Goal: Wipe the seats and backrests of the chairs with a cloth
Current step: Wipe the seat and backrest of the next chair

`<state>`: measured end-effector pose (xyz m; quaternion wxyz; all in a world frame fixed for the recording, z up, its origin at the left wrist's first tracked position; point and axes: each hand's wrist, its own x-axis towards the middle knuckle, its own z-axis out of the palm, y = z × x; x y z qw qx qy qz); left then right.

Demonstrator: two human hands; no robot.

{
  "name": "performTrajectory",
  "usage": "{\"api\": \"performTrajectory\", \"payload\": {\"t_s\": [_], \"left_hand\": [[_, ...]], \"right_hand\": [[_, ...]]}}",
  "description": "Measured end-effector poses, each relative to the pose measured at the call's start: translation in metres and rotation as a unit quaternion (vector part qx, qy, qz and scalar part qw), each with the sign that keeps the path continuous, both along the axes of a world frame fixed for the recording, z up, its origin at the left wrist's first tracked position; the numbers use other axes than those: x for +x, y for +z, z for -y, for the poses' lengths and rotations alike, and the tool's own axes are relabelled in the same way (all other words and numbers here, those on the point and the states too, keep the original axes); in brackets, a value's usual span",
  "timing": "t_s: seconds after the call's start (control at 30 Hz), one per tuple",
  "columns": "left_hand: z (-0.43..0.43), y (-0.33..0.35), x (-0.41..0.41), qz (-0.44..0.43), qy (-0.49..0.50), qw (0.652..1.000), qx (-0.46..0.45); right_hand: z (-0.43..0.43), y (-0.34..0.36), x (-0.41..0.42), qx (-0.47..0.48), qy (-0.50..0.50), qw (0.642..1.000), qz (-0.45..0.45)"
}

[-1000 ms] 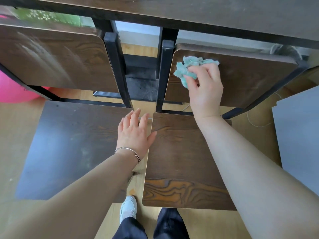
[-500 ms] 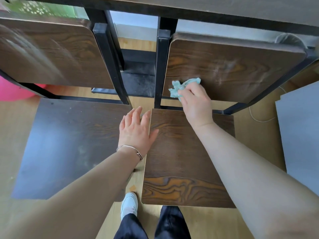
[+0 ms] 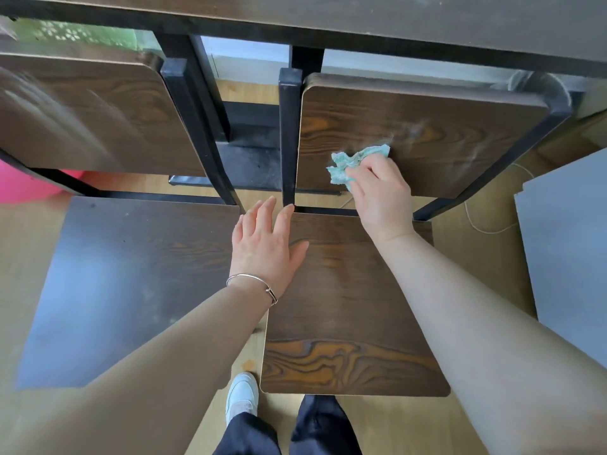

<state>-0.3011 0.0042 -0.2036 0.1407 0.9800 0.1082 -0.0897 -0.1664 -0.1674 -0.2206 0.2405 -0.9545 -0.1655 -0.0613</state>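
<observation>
Two dark wood chairs with black metal frames stand side by side below me. My right hand (image 3: 381, 192) grips a crumpled teal cloth (image 3: 353, 160) and presses it against the lower left part of the right chair's backrest (image 3: 443, 133), which shows pale smears. My left hand (image 3: 264, 244), fingers spread and wearing a thin bracelet, rests flat across the gap between the left seat (image 3: 131, 277) and the right seat (image 3: 345, 310). The left backrest (image 3: 82, 116) is also streaked.
A dark table edge (image 3: 361, 21) runs along the top behind the chairs. A grey panel (image 3: 571, 244) stands at the right, a pink object (image 3: 23, 188) at the far left. My feet and dark trousers (image 3: 282, 428) are on the light wood floor.
My right hand swept the cloth from the backrest's top left down to its bottom edge, then slightly up and right. My left hand stayed on the seats.
</observation>
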Motion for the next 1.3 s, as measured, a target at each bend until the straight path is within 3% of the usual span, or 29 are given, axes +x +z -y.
{"api": "performTrajectory", "payload": {"t_s": [0.23,0.33,0.4,0.5,0.67,0.83,1.17,1.3], "left_hand": [[0.024,0.042,0.035,0.08,-0.021,0.997,-0.01],[0.031,0.05,0.047,0.094,-0.027,0.995,-0.006],[0.033,0.048,0.049,0.093,-0.029,0.995,-0.006],[0.034,0.037,0.045,0.083,-0.031,0.996,-0.006],[0.034,0.01,0.029,0.045,-0.022,0.999,-0.001],[0.039,-0.006,0.016,0.024,-0.024,0.999,-0.005],[0.062,0.037,0.035,0.059,-0.047,0.997,0.0],[0.074,0.045,0.048,0.074,-0.051,0.996,-0.011]], "right_hand": [[0.022,0.089,0.024,-0.005,0.037,0.981,0.188],[0.029,0.092,0.029,0.003,0.05,0.976,0.213],[0.032,0.077,0.028,0.005,0.055,0.98,0.193],[0.037,0.037,0.022,0.01,0.035,0.996,0.086],[0.047,-0.029,0.001,-0.054,0.024,0.998,-0.02],[0.052,-0.042,-0.003,-0.064,0.03,0.996,-0.051],[0.073,0.088,0.031,0.033,0.003,0.985,0.17],[0.085,0.106,0.043,0.045,0.006,0.977,0.207]]}}
